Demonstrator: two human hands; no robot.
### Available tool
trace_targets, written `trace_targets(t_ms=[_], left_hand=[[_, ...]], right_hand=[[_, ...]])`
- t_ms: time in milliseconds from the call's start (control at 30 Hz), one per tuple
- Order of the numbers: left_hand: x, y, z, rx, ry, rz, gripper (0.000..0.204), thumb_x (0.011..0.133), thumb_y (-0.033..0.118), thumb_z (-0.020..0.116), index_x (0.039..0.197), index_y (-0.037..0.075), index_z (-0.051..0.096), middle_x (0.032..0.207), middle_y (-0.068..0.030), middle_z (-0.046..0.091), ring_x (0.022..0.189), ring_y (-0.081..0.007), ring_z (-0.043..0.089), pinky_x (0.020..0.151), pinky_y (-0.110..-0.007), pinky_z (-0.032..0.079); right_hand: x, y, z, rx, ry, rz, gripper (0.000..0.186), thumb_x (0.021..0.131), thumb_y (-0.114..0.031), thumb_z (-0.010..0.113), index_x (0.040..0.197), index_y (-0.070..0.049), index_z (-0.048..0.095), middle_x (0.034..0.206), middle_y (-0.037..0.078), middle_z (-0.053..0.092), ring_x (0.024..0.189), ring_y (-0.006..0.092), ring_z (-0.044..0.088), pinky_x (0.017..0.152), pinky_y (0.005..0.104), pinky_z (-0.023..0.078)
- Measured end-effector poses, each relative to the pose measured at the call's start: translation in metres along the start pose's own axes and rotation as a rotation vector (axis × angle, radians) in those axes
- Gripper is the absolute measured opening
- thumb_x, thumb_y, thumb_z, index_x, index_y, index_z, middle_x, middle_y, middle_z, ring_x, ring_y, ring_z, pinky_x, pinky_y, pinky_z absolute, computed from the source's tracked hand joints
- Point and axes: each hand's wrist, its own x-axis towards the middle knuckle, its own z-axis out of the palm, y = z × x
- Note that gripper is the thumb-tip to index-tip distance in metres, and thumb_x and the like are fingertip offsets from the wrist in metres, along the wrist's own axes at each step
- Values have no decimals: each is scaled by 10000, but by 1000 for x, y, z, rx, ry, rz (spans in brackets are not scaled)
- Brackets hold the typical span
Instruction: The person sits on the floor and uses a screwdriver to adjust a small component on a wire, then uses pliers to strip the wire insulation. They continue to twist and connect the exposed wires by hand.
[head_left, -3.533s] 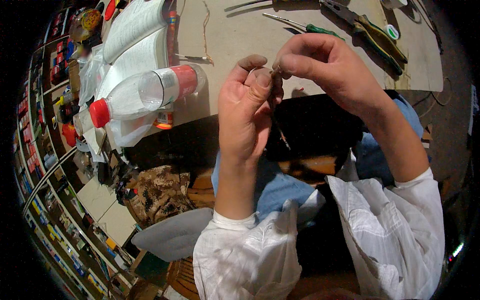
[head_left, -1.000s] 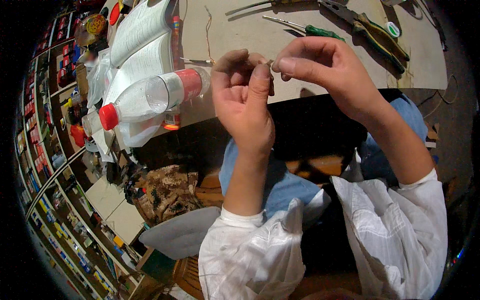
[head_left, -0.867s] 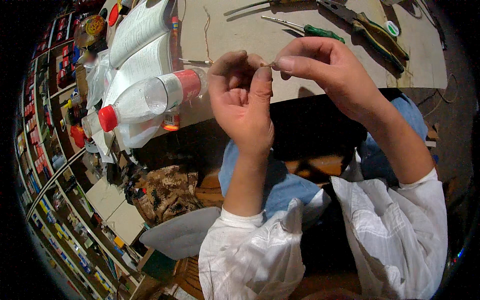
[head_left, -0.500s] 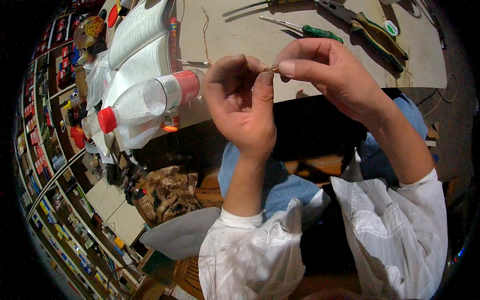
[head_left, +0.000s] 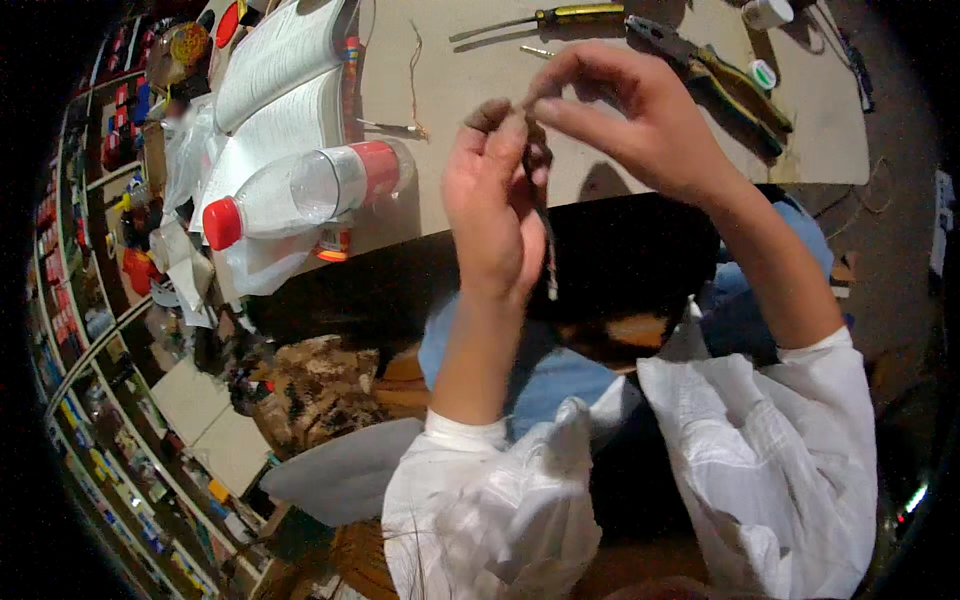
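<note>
My left hand [head_left: 494,190] is closed on a thin twisted wire [head_left: 549,280], which dangles from it past the table's front edge. My right hand [head_left: 625,122] has thumb and forefinger at the wire's upper end by the left thumb; the contact is slightly blurred. Behind my right hand a slim metal screwdriver tip [head_left: 534,51] shows, and pliers [head_left: 730,80] with yellow-and-black grips lie beyond it. Left of my hands, a red-capped plastic bottle [head_left: 320,188] lies on its side, and another short wire [head_left: 413,130] is on the tabletop.
An open book [head_left: 265,120] and a plastic bag [head_left: 186,150] are at the left of the table [head_left: 450,200]. A yellow-handled screwdriver [head_left: 578,14] and a white cup [head_left: 765,14] sit at the back. Shelves [head_left: 65,320] of small items line the left; camouflage cloth [head_left: 300,380] lies below.
Since half a second ago my left hand has turned more edge-on, bringing the dangling wire into view, and my right hand has risen slightly leftward, covering most of the green screwdriver.
</note>
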Motion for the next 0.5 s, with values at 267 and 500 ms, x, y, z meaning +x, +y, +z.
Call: trace_targets(t_ms=[267, 500], left_hand=[[46, 11, -17, 71, 99, 210, 244, 835, 66, 627, 1039, -10, 515, 878, -70, 603, 683, -96, 522, 554, -193, 398], [26, -7, -26, 98, 172, 118, 300, 830, 31, 609, 1100, 6, 481, 908, -75, 598, 681, -85, 503, 549, -175, 384]], right_hand=[[23, 34, -32, -802, 48, -3, 203, 774, -139, 679, 903, -31, 566, 846, 118, 593, 746, 248, 591, 644, 322, 472], [-1, 32, -19, -965, -8, 170, 277, 703, -158, 703, 873, -61, 506, 831, 113, 536, 831, 313, 557, 665, 412, 465]])
